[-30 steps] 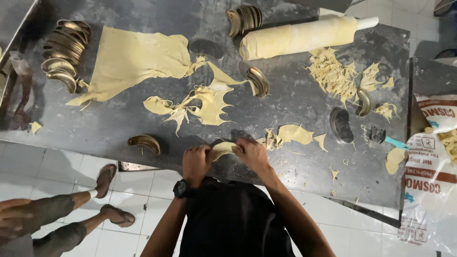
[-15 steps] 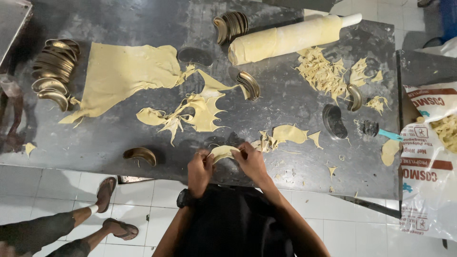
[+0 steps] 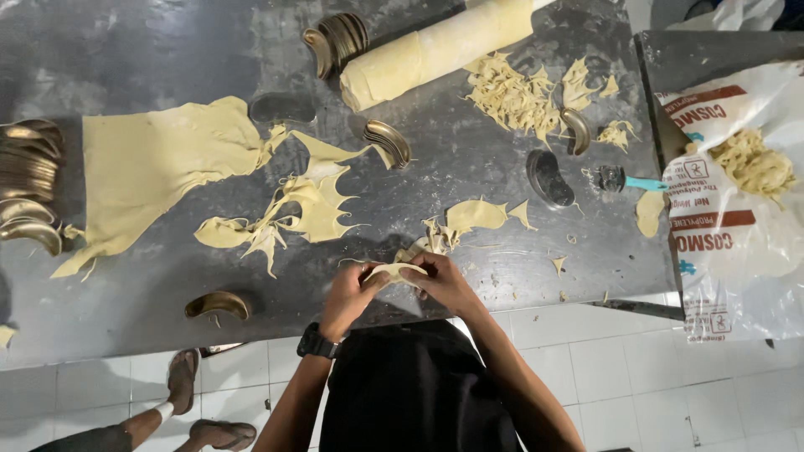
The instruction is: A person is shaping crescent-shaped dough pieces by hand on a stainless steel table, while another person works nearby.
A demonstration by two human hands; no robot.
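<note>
— Where is the dough piece [image 3: 394, 269] being worked?

— At the near edge of the counter [image 3: 469, 151], between both hands. It is pinched by the left hand [image 3: 350, 295] at one end and by the right hand [image 3: 445, 283] at the other, fingers closed on it (what lies under the dough cannot be told).

— How is this step best done?

— In judgement, the dough is pressed evenly along the edge, thumbs kept close, so that it is not torn. Thin spots are best avoided by gentle pressure.

— What lies about?

— Scraps [image 3: 473, 216] just beyond the hands, a curved mould [image 3: 218, 304] to the left, a dough sheet [image 3: 159, 163] farther off, and a dough-wrapped roller [image 3: 435, 52] at the far side.
</note>
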